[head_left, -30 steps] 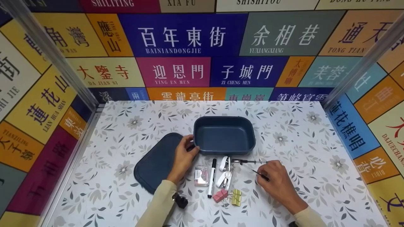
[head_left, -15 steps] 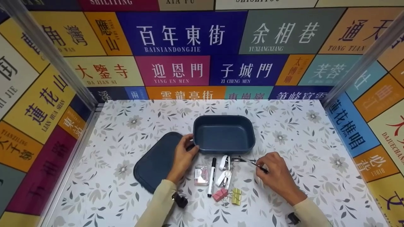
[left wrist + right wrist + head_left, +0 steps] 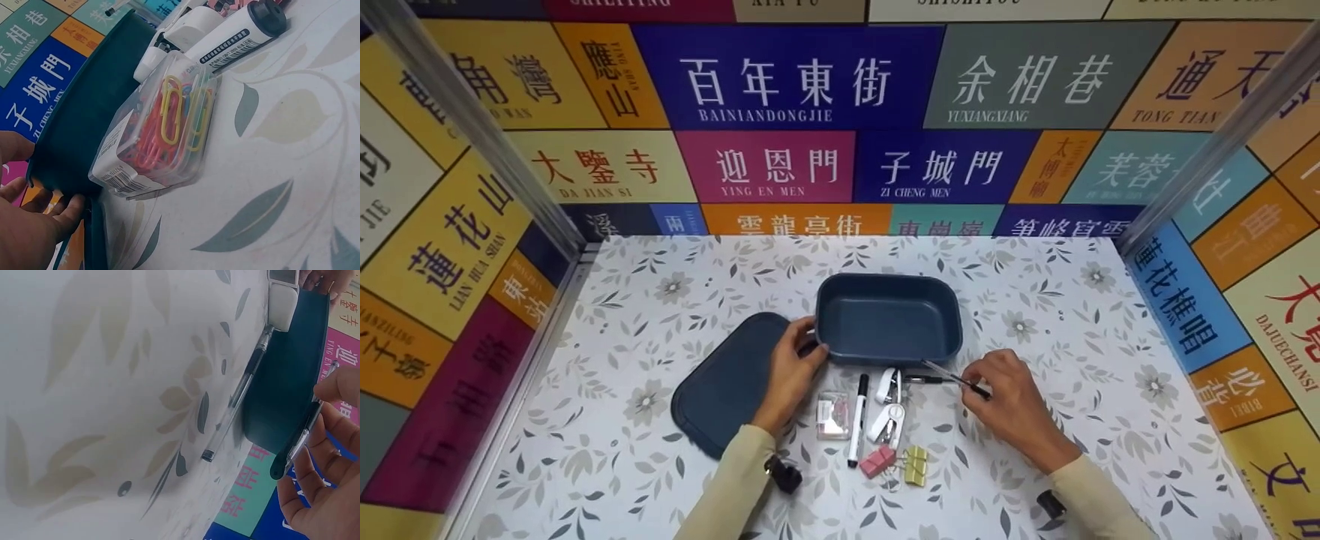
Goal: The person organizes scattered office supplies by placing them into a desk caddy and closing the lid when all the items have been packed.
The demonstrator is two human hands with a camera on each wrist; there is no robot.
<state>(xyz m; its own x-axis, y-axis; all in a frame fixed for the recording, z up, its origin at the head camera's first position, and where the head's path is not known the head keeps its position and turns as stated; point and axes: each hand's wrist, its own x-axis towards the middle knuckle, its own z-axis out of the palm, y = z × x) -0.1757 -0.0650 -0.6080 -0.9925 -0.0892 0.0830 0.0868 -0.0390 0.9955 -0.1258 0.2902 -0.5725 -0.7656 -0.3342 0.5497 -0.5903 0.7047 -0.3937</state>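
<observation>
My left hand point(image 3: 797, 367) holds the near left corner of a dark blue rectangular box point(image 3: 889, 319), its thumb and fingers at the wall and rim. The box is open and nothing shows inside. My right hand point(image 3: 1011, 401) pinches a clear-barrelled pen point(image 3: 306, 424) with a black part, just off the box's near right corner. In the head view the pen's tip overlaps the box's near edge. A second clear pen point(image 3: 239, 396) lies on the table beside the box's near wall, partly behind the right hand in the head view.
The dark blue lid point(image 3: 727, 390) lies left of the box. In front of the box are a clear case of coloured paper clips point(image 3: 163, 124), a white marker point(image 3: 857, 424), white stapler-like tools point(image 3: 889, 412), a pink binder clip point(image 3: 877, 461) and a yellow binder clip point(image 3: 916, 466).
My right hand has moved a little up and left, bringing the pen to the box's near edge, and its tip now points more toward the box. My left hand stays at the box's corner.
</observation>
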